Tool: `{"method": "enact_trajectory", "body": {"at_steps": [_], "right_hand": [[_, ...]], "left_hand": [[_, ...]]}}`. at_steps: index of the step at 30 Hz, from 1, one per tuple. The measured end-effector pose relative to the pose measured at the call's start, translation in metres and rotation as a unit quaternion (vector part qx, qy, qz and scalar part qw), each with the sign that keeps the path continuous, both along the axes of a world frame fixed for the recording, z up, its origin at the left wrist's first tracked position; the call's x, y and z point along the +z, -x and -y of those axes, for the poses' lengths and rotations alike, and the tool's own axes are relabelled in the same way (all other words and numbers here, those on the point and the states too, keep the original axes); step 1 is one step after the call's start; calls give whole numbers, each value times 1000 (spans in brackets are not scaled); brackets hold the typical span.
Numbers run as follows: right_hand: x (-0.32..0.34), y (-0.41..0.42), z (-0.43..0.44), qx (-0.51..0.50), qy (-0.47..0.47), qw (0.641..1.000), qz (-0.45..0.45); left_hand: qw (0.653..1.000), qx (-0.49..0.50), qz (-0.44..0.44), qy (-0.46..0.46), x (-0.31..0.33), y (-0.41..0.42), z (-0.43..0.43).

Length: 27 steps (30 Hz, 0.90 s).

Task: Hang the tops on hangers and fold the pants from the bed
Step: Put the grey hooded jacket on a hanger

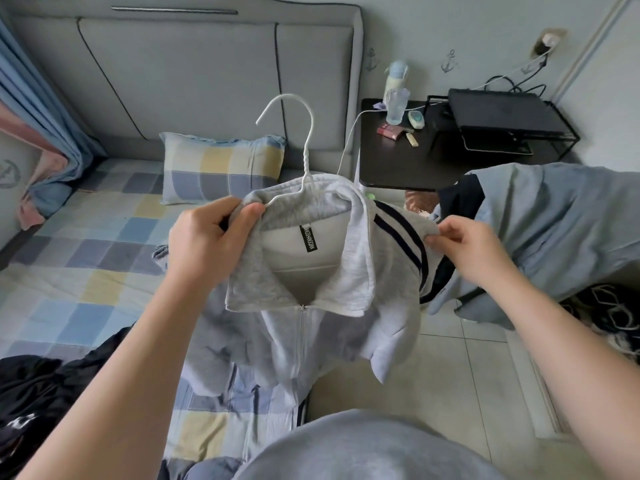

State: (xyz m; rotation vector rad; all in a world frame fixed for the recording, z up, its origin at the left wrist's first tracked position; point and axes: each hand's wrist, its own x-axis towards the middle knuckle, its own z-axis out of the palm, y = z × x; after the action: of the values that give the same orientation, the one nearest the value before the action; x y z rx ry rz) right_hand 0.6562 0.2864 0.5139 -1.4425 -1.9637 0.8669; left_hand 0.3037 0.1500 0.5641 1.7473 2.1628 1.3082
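The person holds a grey top in the air, between the two hands, above the edge of the bed and the tiled floor. The top has a zip in front, a wide collar and two dark stripes over its right shoulder. A white hanger sits inside the neck of the top; its hook stands up above the collar, and its two arms go down under the fabric.

The left hand is at the left shoulder of the top. Its fingers and thumb are curled round the collar fabric, just where the left arm of the hanger ends. The right hand is at the right shoulder, and it pinches the edge of the fabric between the thumb and the fingertips. The hands are well apart, one at each side, and the collar hangs open between them. The body and the sleeves of the top hang down below the hands, toward the bed.

On the bed lies a checked sheet, with a checked pillow near the padded headboard. Some dark clothes lie on the bed at the lower left, under the left forearm. Behind the right hand a blue garment is draped over something I cannot make out. Farther back stands a dark desk, which carries a clear cup and a laptop on a black stand.
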Motion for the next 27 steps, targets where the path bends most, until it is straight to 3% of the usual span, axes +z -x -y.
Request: {"method": "enact_trajectory", "body": {"at_steps": [6,14,20,24,27], "right_hand": [[0,-63,2,-103,-38,993,-39],[35,-169,7,-193,-146,966,-87],[42,-264,-6,-255,-114,959,-50],[50,-320,-2,-268,-70,960,-36],[58,-354,12,-222,-81,968,-82]], "left_hand": [[998,-37,57,-4,-5,-46,-35],[986,-161,34,26,3,-139,-73],[948,-302,92,51,11,-230,-102],[934,-329,139,30,13,-293,-120],[930,-334,152,16,11,-341,-134]]}}
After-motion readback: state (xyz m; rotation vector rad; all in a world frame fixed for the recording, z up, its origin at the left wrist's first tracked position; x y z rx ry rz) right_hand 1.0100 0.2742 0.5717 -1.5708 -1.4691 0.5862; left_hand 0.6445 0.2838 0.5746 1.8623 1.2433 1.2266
